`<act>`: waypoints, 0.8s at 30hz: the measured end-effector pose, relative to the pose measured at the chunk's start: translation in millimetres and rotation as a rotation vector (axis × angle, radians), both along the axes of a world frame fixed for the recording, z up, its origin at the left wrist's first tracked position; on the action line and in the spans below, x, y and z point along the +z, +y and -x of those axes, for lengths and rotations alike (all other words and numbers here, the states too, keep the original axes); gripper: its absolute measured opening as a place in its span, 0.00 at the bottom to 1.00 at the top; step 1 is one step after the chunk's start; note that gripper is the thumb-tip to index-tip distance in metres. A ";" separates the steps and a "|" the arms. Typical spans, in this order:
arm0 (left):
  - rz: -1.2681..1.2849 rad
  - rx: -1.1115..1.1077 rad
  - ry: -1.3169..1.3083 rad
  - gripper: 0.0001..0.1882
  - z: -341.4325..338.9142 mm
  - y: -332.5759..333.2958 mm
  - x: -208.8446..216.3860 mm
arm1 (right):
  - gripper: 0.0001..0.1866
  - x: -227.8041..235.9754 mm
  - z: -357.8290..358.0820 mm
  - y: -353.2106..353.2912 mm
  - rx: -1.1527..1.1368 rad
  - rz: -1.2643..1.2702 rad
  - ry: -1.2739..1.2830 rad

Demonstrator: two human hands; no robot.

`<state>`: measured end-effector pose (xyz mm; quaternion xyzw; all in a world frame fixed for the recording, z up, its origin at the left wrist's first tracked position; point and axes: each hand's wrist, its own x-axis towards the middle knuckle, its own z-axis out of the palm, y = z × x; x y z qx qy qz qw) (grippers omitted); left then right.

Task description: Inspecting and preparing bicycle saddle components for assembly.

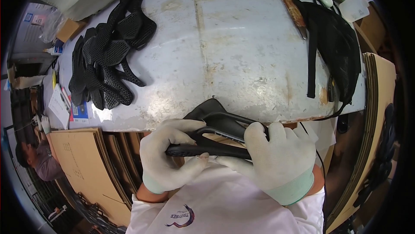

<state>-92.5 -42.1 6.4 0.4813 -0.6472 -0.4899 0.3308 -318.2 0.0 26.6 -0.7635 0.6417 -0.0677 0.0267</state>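
Shirt cloth (233, 199), white with a curved coloured emblem, lies nearest us at the lower edge. Just beyond it, we hold a black moulded piece (210, 107) between both hands, each in a white knit glove with a pale green cuff. Our left hand (159, 158) is curled around the piece's left side, fingers above and thumb below its rounded end. Our right hand (283, 158) closes on the other side, fingers bent over the top and thumb underneath, pointing left. We see long openings between the black bars; the piece overlaps the near edge of the surface (246, 56) in our view, and we cannot tell whether it touches there.

Stacked cardboard (78, 165) stands below the surface on our left, and more cardboard sheets (380, 76) stand upright beyond its right end. Across the scuffed, stained surface, we have a heap of black honeycomb-textured pads (101, 56) to the left, with papers (59, 106) beside it. To the right lies a black fabric item (339, 46) with a strap, and a flat tool (288, 7) with a worn yellowish-brown body next to it. Farther off, we see a white plastic container (354, 8) at upper right, a small brown box (69, 30) at upper left, and another person (45, 162) at far left.
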 end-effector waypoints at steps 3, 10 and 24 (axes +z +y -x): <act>-0.111 0.015 0.052 0.15 -1.3 -2.6 0.1 | 0.35 2.6 -1.8 -0.2 -0.056 -0.022 -0.012; -0.070 -0.080 0.295 0.22 -6.9 -11.6 -13.1 | 0.35 5.4 6.4 -7.7 0.000 -0.055 -0.037; 0.089 0.072 0.052 0.31 2.4 -15.6 -20.3 | 0.38 4.2 -8.8 -12.4 -0.072 -0.003 0.057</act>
